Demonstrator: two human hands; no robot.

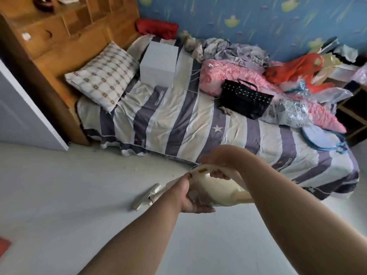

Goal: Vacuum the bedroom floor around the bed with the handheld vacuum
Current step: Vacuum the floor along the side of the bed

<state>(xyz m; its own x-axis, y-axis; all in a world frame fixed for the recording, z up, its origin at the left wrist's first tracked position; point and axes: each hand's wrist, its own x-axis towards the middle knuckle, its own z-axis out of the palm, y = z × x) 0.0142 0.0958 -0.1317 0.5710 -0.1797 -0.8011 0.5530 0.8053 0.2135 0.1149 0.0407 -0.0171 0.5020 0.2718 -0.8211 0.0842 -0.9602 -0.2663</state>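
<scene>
while both hands hold it, the handheld vacuum (210, 188) hangs low just off the near side of the bed (178, 124), about halfway along it. right hand (218, 165) is on top, its grip wrapped round the cream handle. left hand (191, 197) is underneath, grip clamped on the body, fingers curled below and thumb over the top.

long axis runs roughly along the bed's near edge, not into it. the grey nozzle (146, 196) leads, pointing toward the headboard (49, 46) end and angled down to the floor (79, 195). whether it's actually touching the floor, can't tell. the rear of the vacuum disappears behind the right forearm, toward the foot of the bed.

now the room: wide pale floor lies open on the side away from the bed. the striped cover hangs over the bed's near edge, down to the floor. a scatter of crumbs (135, 168) sits on the floor close to that edge, up toward the headboard. a white panel (23, 112) stands hard against the headboard corner. on the bed, a grey box (158, 64) and a black bag (246, 98).
</scene>
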